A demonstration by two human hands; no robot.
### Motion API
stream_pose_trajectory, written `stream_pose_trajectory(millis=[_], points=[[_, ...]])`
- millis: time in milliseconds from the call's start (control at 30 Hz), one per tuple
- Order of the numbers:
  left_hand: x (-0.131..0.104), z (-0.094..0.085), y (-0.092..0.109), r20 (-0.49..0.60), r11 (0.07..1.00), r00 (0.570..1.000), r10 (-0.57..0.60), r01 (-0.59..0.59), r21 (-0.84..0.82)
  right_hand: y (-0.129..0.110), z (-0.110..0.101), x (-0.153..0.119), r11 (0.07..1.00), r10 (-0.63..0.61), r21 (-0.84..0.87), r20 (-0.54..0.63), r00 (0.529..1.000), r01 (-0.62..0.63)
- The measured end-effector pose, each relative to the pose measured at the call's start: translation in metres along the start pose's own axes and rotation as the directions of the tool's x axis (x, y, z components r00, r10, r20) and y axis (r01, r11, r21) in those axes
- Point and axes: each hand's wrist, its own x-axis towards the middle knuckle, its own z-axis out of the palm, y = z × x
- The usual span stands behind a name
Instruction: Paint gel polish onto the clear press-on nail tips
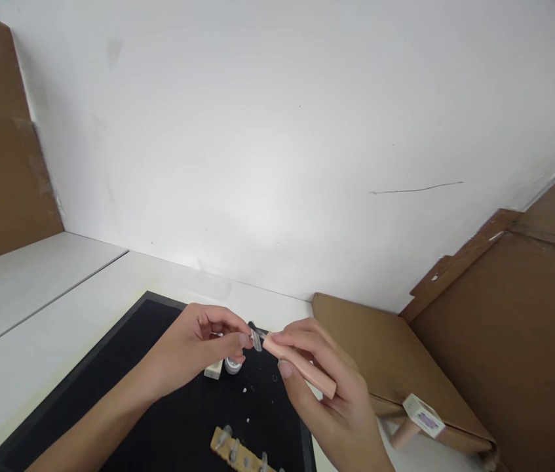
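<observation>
My left hand is closed in a pinch, its fingertips on a small clear piece that looks like a false nail tip. My right hand is wrapped round the thick peach handle of a slim brush. The brush's dark end lies at or against the clear tip; whether they touch I cannot tell. Below my left fingers are a small round jar and a pale block, partly hidden. Nearer me, a yellowish strip carries several clear pieces.
A black mat lies on the white table, with small white crumbs on it. On the right stand a cardboard box and a peach cylinder beside a small white box. A white wall rises behind; brown board flanks both sides.
</observation>
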Motion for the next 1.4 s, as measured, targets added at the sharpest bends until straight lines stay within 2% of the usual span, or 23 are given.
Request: stream_pose_trajectory(millis=[233,367,633,933,1200,1400], points=[[-0.0001,0.0004,0.0011,-0.007,1.0,1.0,0.005,-0.005,-0.006,-0.0021,-0.0003,0.0022,0.996,-0.07,-0.061,-0.014,0.997,0.069],[0.0,-0.0019,-0.0006,0.003,1.0,1.0,0.006,-0.006,-0.008,-0.0011,-0.0015,0.0009,0.997,-0.067,-0.035,-0.019,0.998,0.067],[-0.0014,-0.0029,-0.0012,0.012,0.999,0.999,0.038,-0.039,0.027,-0.0012,-0.0013,-0.0025,0.998,-0.069,0.007,-0.135,0.988,0.07],[-0.0021,0.0007,-0.0068,0.001,0.994,0.996,0.085,-0.085,0.061,-0.0011,0.0022,-0.003,0.999,-0.027,-0.047,-0.058,0.998,0.024],[-0.0015,0.0041,-0.0016,-0.027,0.994,0.995,0.092,-0.091,0.065,-0.0032,-0.0005,-0.0025,0.998,-0.041,-0.051,-0.019,0.999,0.04],[-0.0017,0.0017,-0.0028,-0.033,0.992,0.995,0.096,-0.093,0.085,-0.0026,-0.002,-0.0034,0.997,-0.068,-0.049,-0.061,0.996,0.065]])
